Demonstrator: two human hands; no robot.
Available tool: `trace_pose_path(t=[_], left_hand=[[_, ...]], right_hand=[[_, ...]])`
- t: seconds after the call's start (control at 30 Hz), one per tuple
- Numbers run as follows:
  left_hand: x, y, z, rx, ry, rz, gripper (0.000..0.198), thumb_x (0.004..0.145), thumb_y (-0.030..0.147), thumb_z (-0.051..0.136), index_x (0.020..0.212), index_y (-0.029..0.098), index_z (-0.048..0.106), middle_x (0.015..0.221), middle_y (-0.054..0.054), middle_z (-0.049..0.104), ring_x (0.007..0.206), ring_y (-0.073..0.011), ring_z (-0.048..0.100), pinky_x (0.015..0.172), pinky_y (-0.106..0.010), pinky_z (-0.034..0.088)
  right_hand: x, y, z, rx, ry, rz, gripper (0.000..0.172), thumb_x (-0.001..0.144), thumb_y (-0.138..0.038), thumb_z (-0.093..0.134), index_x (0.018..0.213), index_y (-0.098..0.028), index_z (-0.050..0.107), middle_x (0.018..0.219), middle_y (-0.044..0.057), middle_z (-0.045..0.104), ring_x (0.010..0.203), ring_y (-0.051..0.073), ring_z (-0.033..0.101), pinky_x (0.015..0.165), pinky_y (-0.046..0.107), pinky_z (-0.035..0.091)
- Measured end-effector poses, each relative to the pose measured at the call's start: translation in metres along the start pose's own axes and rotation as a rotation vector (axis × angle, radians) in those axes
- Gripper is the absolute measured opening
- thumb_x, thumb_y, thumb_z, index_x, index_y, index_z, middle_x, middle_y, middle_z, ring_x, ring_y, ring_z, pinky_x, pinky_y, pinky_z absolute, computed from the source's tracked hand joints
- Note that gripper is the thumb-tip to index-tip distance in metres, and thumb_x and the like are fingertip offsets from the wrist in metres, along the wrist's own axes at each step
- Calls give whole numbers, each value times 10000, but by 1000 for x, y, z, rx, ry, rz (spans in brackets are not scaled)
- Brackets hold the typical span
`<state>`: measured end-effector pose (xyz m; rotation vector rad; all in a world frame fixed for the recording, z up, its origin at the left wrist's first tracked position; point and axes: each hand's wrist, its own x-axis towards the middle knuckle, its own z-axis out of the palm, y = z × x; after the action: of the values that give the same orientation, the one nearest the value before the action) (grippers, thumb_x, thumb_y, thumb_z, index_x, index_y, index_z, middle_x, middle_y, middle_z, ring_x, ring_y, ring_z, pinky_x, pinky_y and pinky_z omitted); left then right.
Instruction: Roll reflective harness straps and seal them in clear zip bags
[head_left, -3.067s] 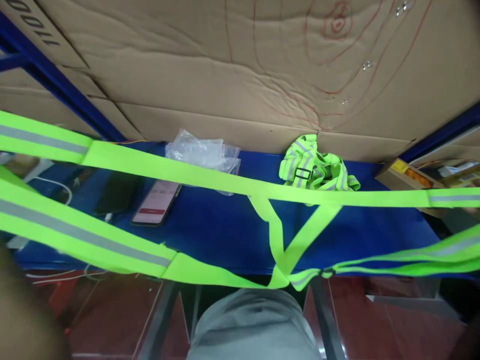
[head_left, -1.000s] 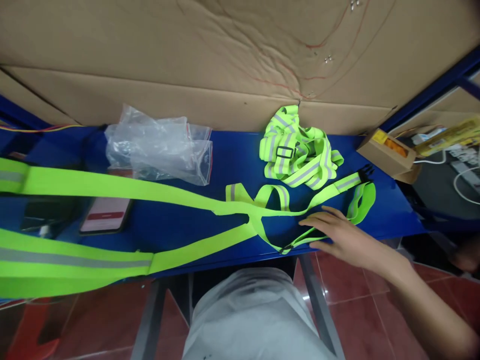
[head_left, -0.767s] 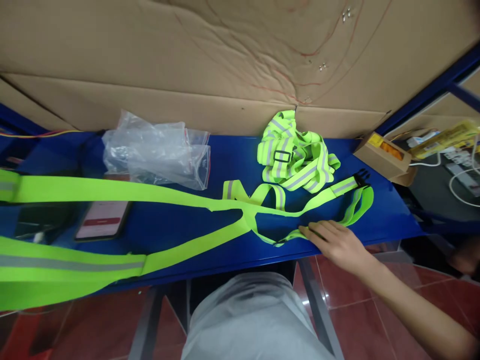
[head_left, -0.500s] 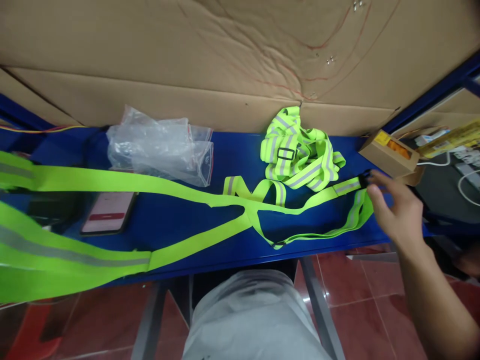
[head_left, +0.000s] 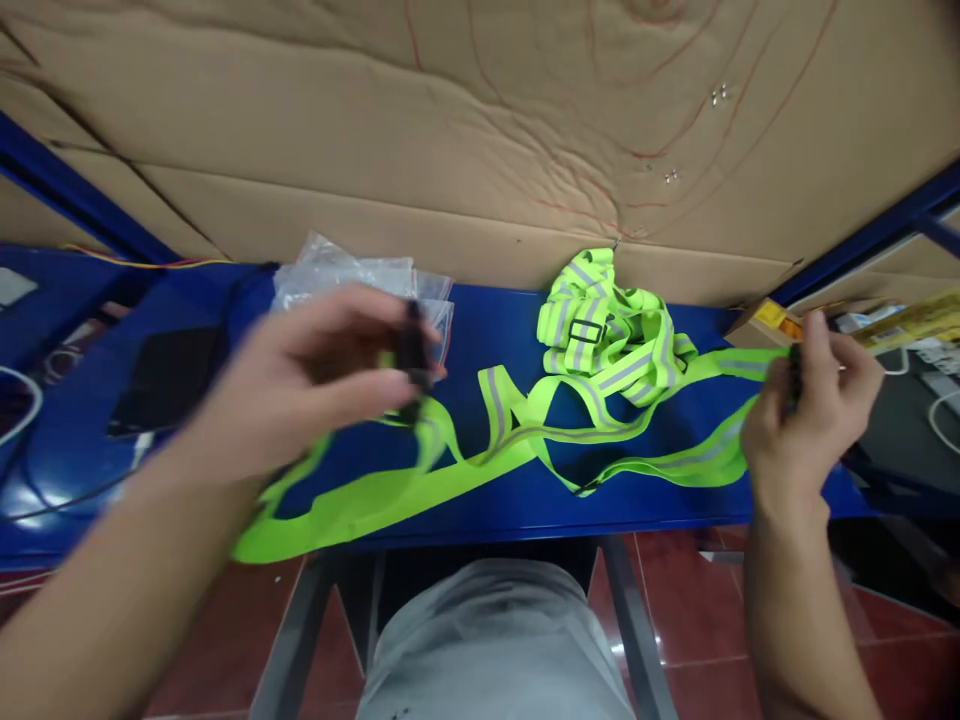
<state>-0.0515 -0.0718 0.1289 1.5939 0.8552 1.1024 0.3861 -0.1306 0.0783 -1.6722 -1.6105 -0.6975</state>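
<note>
The person's grey-clad lap (head_left: pixel 495 650) is cut off below. The blurred left hand (head_left: pixel 315 380) pinches a smeared black buckle (head_left: pixel 412 360); the right hand (head_left: pixel 810 410) grips a black piece (head_left: pixel 795 372) its fingers mostly hide. Between them a neon-green strap harness (head_left: pixel 570 435) sags over the blue table (head_left: pixel 480 518). Beyond, clear bags (head_left: pixel 334 264) lie partly behind the left hand; a tangled strap pile (head_left: pixel 600 320) lies before cardboard (head_left: pixel 375 120).

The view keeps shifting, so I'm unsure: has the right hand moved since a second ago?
Yes, rightward: a second ago the right hand was left of the small cardboard box; now, in this view, it partly covers that box's right end.
</note>
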Motion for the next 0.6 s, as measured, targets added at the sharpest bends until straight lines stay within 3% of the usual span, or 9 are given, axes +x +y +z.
trace_pose_path(t=[0.03,0.13,0.23,0.37,0.6], left_hand=[[6,-10,15,-10,-49,-23,358,772,430,926,1008,253,724,995,27,739,901,-146,685,875,-296,568],[23,-42,59,41,-170,-101,335,803,417,880,1002,192,730,986,-19,745,898,-162,675,818,-272,534],[32,-66,80,82,-148,-92,392,811,480,852,1041,180,751,1013,-36,758,908,-184,671,819,-277,510],[32,-78,78,71,-95,-110,416,838,522,823,1080,187,772,1012,-33,770,869,-179,649,762,-270,476],[28,-77,69,223,-92,-180,390,898,525,741,1061,173,785,854,0,742,693,-134,555,653,-268,408]], right_hand=[[3,-23,1,23,72,-79,649,997,-161,500,1626,-319,477,1437,197,547,1329,410,604,1070,542,560],[10,-86,16,70,-120,-266,780,927,-64,502,1646,-357,420,1475,155,496,1368,393,559,1087,552,569],[14,-125,38,97,-240,-366,780,923,-42,489,1643,-332,422,1457,156,527,1257,354,615,965,488,628],[11,-141,59,108,-274,-399,802,944,-46,470,1678,-339,336,1436,158,548,1163,319,626,896,444,631],[-3,-148,75,90,-337,-444,839,987,-69,442,1733,-317,149,1402,165,588,1016,291,605,873,452,600]])
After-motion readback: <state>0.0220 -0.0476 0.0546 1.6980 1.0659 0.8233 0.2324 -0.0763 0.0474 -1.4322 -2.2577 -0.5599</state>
